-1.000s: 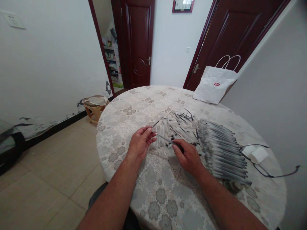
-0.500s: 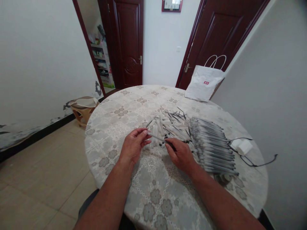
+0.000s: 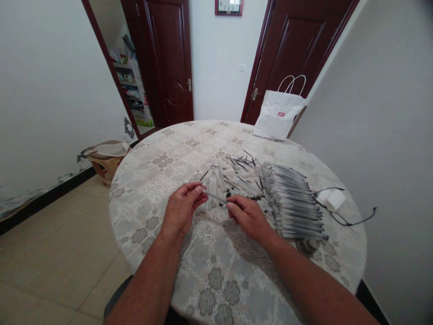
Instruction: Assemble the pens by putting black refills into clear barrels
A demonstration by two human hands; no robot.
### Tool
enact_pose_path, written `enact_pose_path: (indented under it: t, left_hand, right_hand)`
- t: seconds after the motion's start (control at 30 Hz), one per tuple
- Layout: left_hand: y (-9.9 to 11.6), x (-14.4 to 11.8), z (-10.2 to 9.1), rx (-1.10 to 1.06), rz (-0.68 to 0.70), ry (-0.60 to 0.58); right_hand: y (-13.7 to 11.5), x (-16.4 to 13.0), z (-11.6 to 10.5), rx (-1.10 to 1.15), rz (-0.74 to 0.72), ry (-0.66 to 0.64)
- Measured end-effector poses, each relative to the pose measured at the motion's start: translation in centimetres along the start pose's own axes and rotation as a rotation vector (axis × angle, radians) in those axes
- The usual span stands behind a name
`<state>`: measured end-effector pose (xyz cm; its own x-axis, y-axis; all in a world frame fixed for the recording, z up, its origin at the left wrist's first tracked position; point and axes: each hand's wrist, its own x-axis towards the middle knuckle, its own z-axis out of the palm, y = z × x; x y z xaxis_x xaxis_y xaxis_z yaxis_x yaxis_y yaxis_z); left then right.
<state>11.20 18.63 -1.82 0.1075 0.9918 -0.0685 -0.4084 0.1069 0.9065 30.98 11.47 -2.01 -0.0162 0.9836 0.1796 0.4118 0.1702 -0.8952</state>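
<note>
- At the left edge of the frame a low tan plastic stool (image 3: 104, 159) stands on the tiled floor, a pale cloth draped over it.
- Left of centre, the left hand (image 3: 181, 208) pinches one end of a slim clear plastic pen barrel (image 3: 214, 197) between thumb and fingertips; the other fingers curl loosely.
- The barrel runs slantwise, just above the round table with the grey floral lace cloth (image 3: 169, 149), to the right hand (image 3: 246, 217), whose thumb and forefinger close on its far end.
- As I judge it, the work goes best with the left hand holding the barrel steady and the right feeding straight along its axis, with no bending.
- Just beyond the hands lies a loose heap of clear barrels and thin black refills (image 3: 233, 178).
- Right of centre, a tidy row of finished grey pens (image 3: 292, 203) lies side by side.
- Further right, black-framed spectacles (image 3: 345, 219) rest beside a small white block (image 3: 333, 199).
- At the upper right of the table a white paper carrier bag (image 3: 277, 119) leans against the wall; its small red label is too small to read.
</note>
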Motion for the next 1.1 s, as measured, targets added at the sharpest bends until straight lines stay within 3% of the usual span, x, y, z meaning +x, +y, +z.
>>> enact_pose_path:
  t: [0.1, 0.23, 0.37, 0.5, 0.63, 0.93, 1.1]
  left_hand:
    - [0.0, -0.1, 0.1, 0.021, 0.014, -0.005]
    - [0.2, -0.4, 0.2, 0.008, 0.007, -0.005]
    - [0.2, -0.4, 0.3, 0.01, 0.018, -0.004]
    - [0.2, -0.3, 0.3, 0.008, 0.014, -0.006]
    - [0.2, -0.2, 0.3, 0.039, 0.011, -0.01]
    - [0.8, -0.6, 0.3, 0.397, -0.033, -0.22]
    - [0.8, -0.8, 0.6, 0.528, -0.024, -0.354]
  right_hand:
    - [0.4, 0.3, 0.3, 0.36, 0.256, -0.068]
    - [0.6, 0.5, 0.4, 0.648, 0.441, -0.122]
    - [0.4, 0.5, 0.2, 0.785, 0.517, -0.195]
    - [0.4, 0.6, 0.3, 0.779, 0.499, -0.209]
    - [0.3, 0.8, 0.5, 0.577, 0.335, -0.207]
    - [-2.3, -0.1, -1.8, -0.352, -0.148, -0.104]
    - [-4.0, -1.1, -4.3, -0.672, -0.205, -0.185]
